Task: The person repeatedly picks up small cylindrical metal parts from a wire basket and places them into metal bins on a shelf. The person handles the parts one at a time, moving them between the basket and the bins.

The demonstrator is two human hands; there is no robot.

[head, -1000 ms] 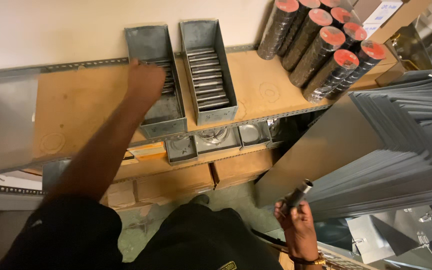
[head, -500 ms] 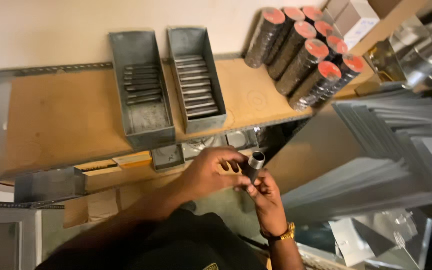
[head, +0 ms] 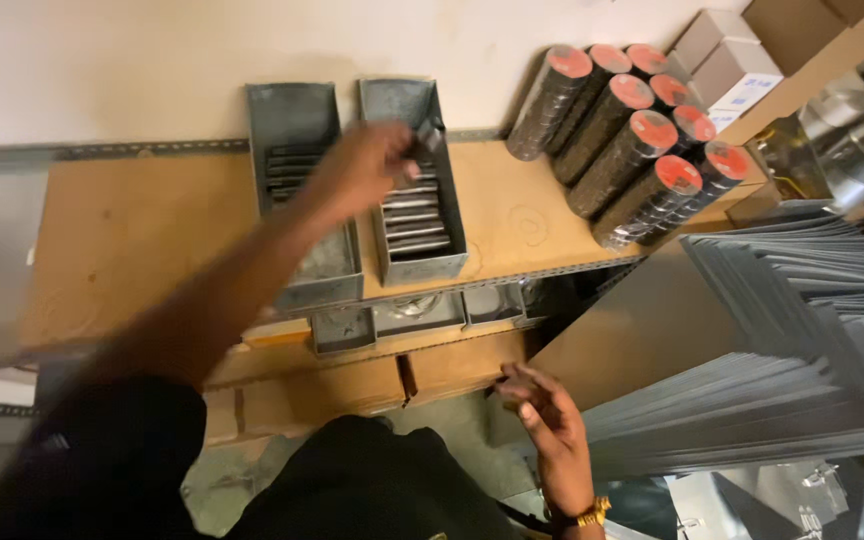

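Note:
My left hand (head: pixel 364 165) reaches out over the wooden shelf (head: pixel 132 240) and holds a small dark metal cylinder (head: pixel 426 137) above the right metal bin (head: pixel 407 190). That bin holds a row of similar grey cylinders. A second metal bin (head: pixel 297 200) stands just left of it, partly hidden by my forearm. My right hand (head: pixel 544 418) hangs low in front of the shelf, fingers apart, holding nothing; a gold bracelet sits on its wrist.
Several dark tubes with red caps (head: pixel 632 135) lie stacked on the shelf's right end, with white boxes (head: pixel 727 60) behind. A fanned stack of grey metal sheets (head: pixel 792 360) fills the right. Small trays (head: pixel 417 312) and cardboard boxes (head: pixel 332 385) sit on lower shelves.
Both hands held the cylinder together low in front of the shelf. Now my left hand has carried it up over the right bin, and my right hand has let go.

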